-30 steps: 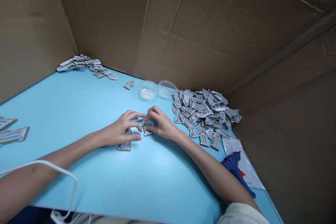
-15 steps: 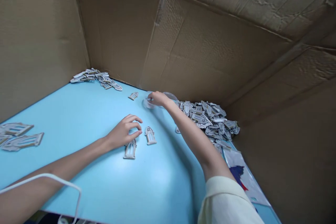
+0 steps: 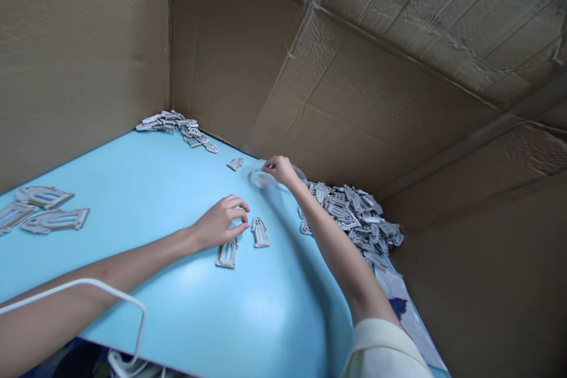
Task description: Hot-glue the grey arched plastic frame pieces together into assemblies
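Clear plastic tub [image 3: 260, 179] sits on the far part of the table, with the right hand [image 3: 280, 169] over its rim. The right fingers [image 3: 270, 166] are bunched together, tips angled down at the tub; whether they pinch anything is hidden. That arm reaches forward and slightly left across the table, its forearm [image 3: 336, 248] lifted diagonally from a cream sleeve [image 3: 383, 354].

The left hand [image 3: 219, 223] lies palm down nearer the table's middle, its arm stretched in low from the left. Its left fingers [image 3: 237, 212] are loosely curved and slightly apart, holding nothing visible. Two arched window-shaped cutouts lie close by: the first arched cutout [image 3: 227, 254] just below the hand's edge, the second arched cutout [image 3: 260, 233] just beside the fingertips. A smaller arched cutout [image 3: 235, 163] lies just left of the tub.

Beyond the tub, a large heap of cutouts [image 3: 349, 215] piles up on the right, and a smaller heap [image 3: 177, 127] sits in the far corner. Loose long pieces [image 3: 53, 212] lie at the left edge. A white cord [image 3: 80, 288] loops over the left forearm. Light-blue table [image 3: 266, 307] meets brown corrugated cardboard walls [image 3: 88, 41].
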Demonstrator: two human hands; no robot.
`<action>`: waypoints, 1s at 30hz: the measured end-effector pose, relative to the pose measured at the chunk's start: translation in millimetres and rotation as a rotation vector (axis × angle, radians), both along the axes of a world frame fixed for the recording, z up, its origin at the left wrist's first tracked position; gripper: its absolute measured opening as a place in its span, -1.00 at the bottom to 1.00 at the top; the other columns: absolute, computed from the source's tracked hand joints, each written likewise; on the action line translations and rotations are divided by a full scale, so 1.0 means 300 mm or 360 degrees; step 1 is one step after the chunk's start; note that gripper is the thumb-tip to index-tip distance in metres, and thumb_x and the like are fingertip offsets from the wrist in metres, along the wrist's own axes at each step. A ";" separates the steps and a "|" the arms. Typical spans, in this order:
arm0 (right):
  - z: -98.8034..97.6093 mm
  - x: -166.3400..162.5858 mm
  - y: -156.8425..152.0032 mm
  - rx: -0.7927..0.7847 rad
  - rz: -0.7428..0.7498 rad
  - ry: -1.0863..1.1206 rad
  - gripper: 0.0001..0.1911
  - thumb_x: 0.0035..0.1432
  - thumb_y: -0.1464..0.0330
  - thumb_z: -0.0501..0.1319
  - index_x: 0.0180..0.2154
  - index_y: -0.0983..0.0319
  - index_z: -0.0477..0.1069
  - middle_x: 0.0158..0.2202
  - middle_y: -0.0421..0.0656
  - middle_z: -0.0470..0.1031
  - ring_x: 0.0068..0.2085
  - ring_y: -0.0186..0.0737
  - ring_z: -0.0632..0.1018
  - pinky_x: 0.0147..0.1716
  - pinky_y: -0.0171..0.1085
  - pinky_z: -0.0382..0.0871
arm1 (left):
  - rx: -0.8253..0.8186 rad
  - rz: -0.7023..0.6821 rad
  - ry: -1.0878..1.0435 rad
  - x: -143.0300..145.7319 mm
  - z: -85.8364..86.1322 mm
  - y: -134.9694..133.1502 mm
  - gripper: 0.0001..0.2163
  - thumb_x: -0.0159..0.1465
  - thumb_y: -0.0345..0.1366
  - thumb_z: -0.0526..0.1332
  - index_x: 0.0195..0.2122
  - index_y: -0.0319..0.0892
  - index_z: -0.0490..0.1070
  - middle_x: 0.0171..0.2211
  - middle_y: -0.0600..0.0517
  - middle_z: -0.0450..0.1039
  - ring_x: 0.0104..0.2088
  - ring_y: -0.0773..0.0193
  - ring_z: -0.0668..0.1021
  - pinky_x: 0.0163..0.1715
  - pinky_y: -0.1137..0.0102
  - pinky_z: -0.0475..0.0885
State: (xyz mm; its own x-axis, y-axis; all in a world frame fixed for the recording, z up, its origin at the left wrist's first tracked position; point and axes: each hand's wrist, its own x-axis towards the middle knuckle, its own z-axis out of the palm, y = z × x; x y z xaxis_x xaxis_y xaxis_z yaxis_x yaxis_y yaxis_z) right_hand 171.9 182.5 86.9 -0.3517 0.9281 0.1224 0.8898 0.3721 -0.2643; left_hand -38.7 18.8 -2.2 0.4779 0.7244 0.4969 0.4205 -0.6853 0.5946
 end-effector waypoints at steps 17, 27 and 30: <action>-0.213 -0.076 -0.669 -0.0501 0.0326 0.1212 -0.88 0.17 0.47 0.35 -0.26 0.17 0.64 -0.34 -0.21 0.64 -0.27 -0.20 0.52 -0.18 -0.21 0.32 | -0.0343 0.0013 0.0636 -0.111 0.113 0.062 -0.91 0.26 -0.25 0.35 -0.32 -0.15 0.57 -0.47 0.09 0.50 -0.41 0.25 0.51 -0.38 0.40 0.27; -0.258 -0.101 -0.689 -0.0370 0.0384 0.1032 -0.82 0.21 0.56 0.40 -0.28 0.14 0.63 -0.34 -0.24 0.67 -0.18 -0.13 0.48 -0.06 -0.14 0.25 | -0.0444 -0.0074 0.0613 -0.108 0.106 0.062 -0.86 0.23 -0.21 0.36 -0.32 -0.18 0.57 -0.46 0.11 0.45 -0.43 0.32 0.44 -0.37 0.42 0.24; -0.256 -0.103 -0.689 -0.0340 0.0413 0.0984 -0.84 0.23 0.54 0.41 -0.28 0.14 0.63 -0.34 -0.23 0.66 -0.16 -0.11 0.48 -0.03 -0.12 0.23 | -0.0439 -0.0067 0.0612 -0.107 0.113 0.061 -0.85 0.23 -0.20 0.36 -0.32 -0.18 0.57 -0.45 0.11 0.47 -0.42 0.32 0.45 -0.36 0.41 0.26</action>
